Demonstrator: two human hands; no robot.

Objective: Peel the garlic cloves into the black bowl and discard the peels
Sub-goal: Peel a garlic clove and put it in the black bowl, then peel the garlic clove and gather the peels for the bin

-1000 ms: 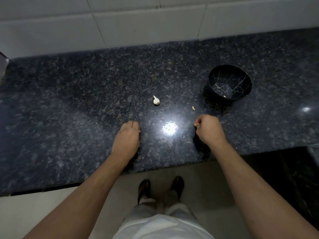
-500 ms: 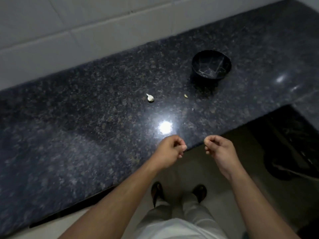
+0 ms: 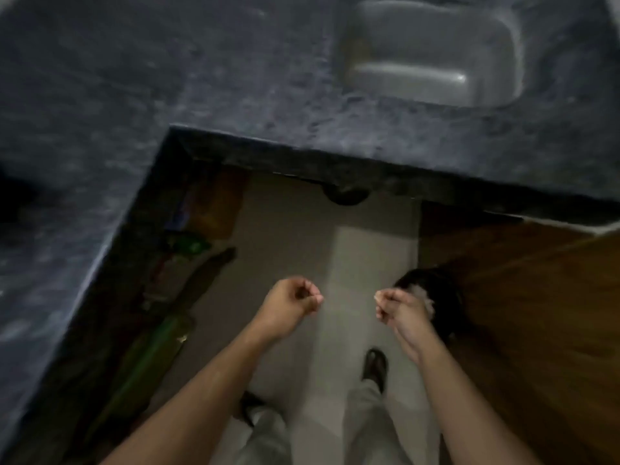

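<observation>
While both my fists hang over the floor in the lower middle of the frame, no garlic, no peels and no black bowl can be made out in this blurred view. Left hand point(image 3: 291, 308): fingers curled in, thumb against the forefinger; whether it holds any peel I cannot tell. Right hand point(image 3: 401, 308): same curl, knuckles toward the left hand, the two well apart; contents also hidden, cannot tell.

Just behind the right hand, right of center: a dark round bin point(image 3: 439, 297) with something pale and blurry at its near rim. The hand overlaps its left edge in the picture.

Floor point(image 3: 302, 236) is pale tile, center. My shoe point(image 3: 375, 365) shows below the right hand, light trousers point(image 3: 365, 427) at the bottom edge.

Dark speckled counter point(image 3: 167, 72) fills the top and left, bending at an inside corner in the upper left-center. Steel sink point(image 3: 432, 52) is set into it at upper right.

Under the counter's left run: green bottles point(image 3: 157, 344), dim and smeared. Brown wooden panel point(image 3: 536, 313) on the right side.
</observation>
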